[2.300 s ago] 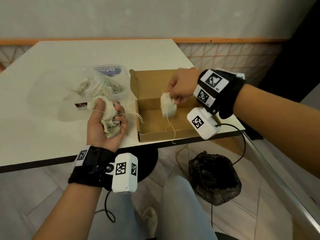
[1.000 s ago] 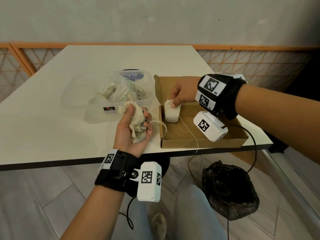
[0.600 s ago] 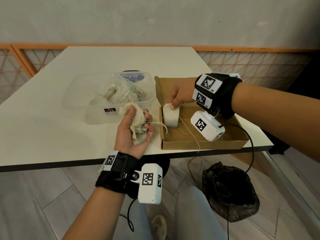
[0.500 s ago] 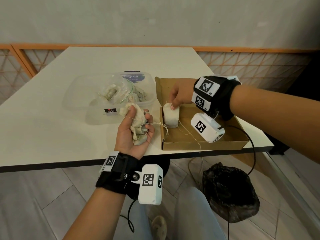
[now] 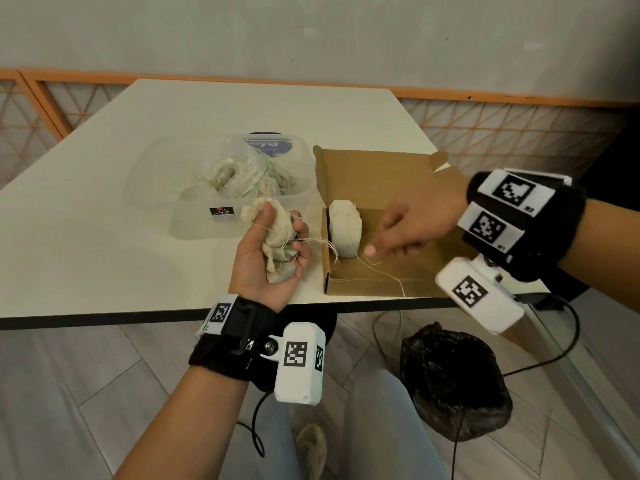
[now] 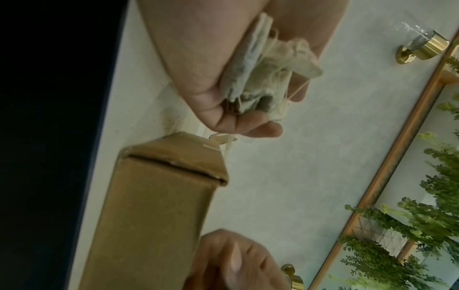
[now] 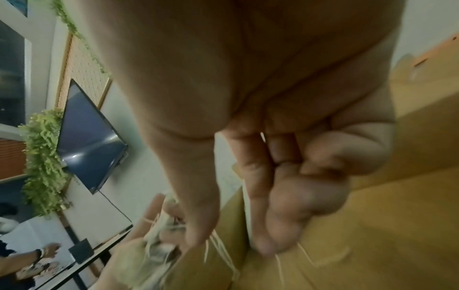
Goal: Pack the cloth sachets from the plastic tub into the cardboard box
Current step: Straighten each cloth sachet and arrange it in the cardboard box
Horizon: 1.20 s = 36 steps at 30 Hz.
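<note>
My left hand [image 5: 285,233] rests palm up on the table beside the cardboard box [image 5: 363,289] and grips a bundle of cloth sachets [image 5: 277,258] with loose strings. The left wrist view shows the bundle [image 6: 261,78] close to the box corner [image 6: 154,206]. One white sachet [image 5: 344,228] stands upright against the box's left wall, and its strings trail over the box floor. My right hand [image 5: 379,239] hovers inside the box just right of that sachet, not touching it. Its thumb and forefinger are apart and hold nothing. The clear plastic tub [image 5: 194,220] left of the box holds more sachets [image 5: 221,174].
The box sits at the table's front right corner, near the edge [image 5: 104,318]. A lid with a blue label [image 5: 266,145] lies behind the tub. On the floor below are a black bag [image 5: 453,375] and cables. An orange railing runs behind the table.
My right hand has let go of the white sachet, which now stands alone in the box, and has drawn back to the right. The left hand and its bundle have stayed put.
</note>
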Each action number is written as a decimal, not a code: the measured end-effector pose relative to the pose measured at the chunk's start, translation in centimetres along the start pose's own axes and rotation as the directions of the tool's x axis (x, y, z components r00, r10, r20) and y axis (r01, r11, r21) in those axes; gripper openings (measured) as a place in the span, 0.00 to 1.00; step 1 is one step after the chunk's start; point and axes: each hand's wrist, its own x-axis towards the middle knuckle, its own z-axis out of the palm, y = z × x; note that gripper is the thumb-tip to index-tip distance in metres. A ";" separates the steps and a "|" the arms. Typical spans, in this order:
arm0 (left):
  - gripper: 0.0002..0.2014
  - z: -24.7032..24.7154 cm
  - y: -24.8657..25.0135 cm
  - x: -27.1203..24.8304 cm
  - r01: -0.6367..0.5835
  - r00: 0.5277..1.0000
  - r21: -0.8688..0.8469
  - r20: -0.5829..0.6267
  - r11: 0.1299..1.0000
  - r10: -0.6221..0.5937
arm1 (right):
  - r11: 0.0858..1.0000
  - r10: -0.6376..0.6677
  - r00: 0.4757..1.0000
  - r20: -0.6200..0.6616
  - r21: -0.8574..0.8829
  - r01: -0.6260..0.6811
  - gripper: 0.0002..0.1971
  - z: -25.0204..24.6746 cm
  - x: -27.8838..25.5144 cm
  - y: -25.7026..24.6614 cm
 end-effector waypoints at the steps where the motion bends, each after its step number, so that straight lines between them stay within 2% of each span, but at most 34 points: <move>1: 0.27 0.0 0.0 0.0 0.000 1.000 0.001 -0.001 1.000 0.000 | 1.000 0.005 0.999 0.051 -0.010 -0.005 0.18 0.5 -0.1 0.2; 5: 0.26 0.0 0.0 0.0 -0.005 1.000 -0.001 -0.003 1.000 0.005 | 0.999 0.017 0.993 0.114 -0.038 -0.013 0.15 1.2 0.3 0.3; 8: 0.22 -0.1 0.0 -0.1 -0.005 1.000 0.007 -0.003 1.000 0.005 | 1.000 -0.004 0.988 0.155 0.020 0.001 0.12 0.9 0.8 0.2; 11: 0.20 0.0 -0.1 -0.1 -0.007 1.000 0.003 -0.001 1.000 0.007 | 0.998 -0.005 0.997 0.078 0.069 -0.001 0.12 0.4 1.1 0.4; 13: 0.22 0.1 0.0 -0.1 -0.009 1.000 -0.004 -0.005 1.000 0.009 | 0.999 0.023 1.000 0.021 0.023 -0.024 0.14 0.4 1.4 0.5; 16: 0.24 0.0 0.0 -0.1 -0.014 1.000 0.002 -0.007 1.000 0.014 | 0.992 0.086 0.991 0.106 -0.100 -0.076 0.18 0.9 1.7 0.4; 19: 0.25 0.1 -0.1 -0.1 -0.019 1.000 0.014 -0.008 1.000 0.019 | 0.997 0.062 0.983 0.172 -0.045 -0.055 0.15 1.0 1.8 0.4; 20: 0.25 0.1 -0.1 -0.1 -0.022 1.000 0.014 -0.010 1.000 0.022 | 0.998 0.053 0.988 0.144 -0.023 -0.051 0.14 0.8 1.8 0.3; 22: 0.24 0.1 -0.1 -0.1 -0.026 1.000 0.015 -0.015 1.000 0.026 | 0.999 0.051 0.998 -0.037 0.001 -0.051 0.15 0.1 1.9 0.4; 24: 0.23 0.1 -0.1 -0.2 -0.030 0.999 0.017 -0.019 0.999 0.030 | 0.998 0.051 0.966 -0.252 -0.032 -0.061 0.14 -0.6 2.3 0.7; 25: 0.23 0.2 -0.1 -0.2 -0.031 0.999 0.015 -0.022 0.999 0.031 | 0.996 0.057 0.950 -0.306 -0.042 -0.073 0.12 -0.6 2.6 0.9; 26: 0.23 0.2 -0.1 -0.2 -0.032 0.999 0.013 -0.023 0.999 0.032 | 0.996 0.081 0.949 -0.303 -0.011 -0.089 0.11 -0.5 2.9 1.1; 27: 0.23 0.2 -0.1 -0.2 -0.032 0.999 0.011 -0.024 0.999 0.033 | 0.993 0.115 0.963 -0.244 0.066 -0.102 0.09 -0.2 3.2 1.2; 30: 0.24 0.2 -0.1 -0.2 -0.036 0.999 0.009 -0.022 0.999 0.036 | 0.951 0.178 0.984 0.013 0.254 -0.175 0.08 0.9 3.8 0.9; 32: 0.25 0.2 -0.1 -0.2 -0.036 0.999 0.012 -0.020 0.999 0.036 | 0.941 0.188 0.981 0.037 0.280 -0.191 0.12 1.0 4.3 0.7; 36: 0.24 0.2 -0.1 -0.2 -0.034 0.999 0.026 -0.031 0.999 0.035 | 0.942 0.197 0.977 0.078 0.261 -0.211 0.13 0.8 5.4 0.1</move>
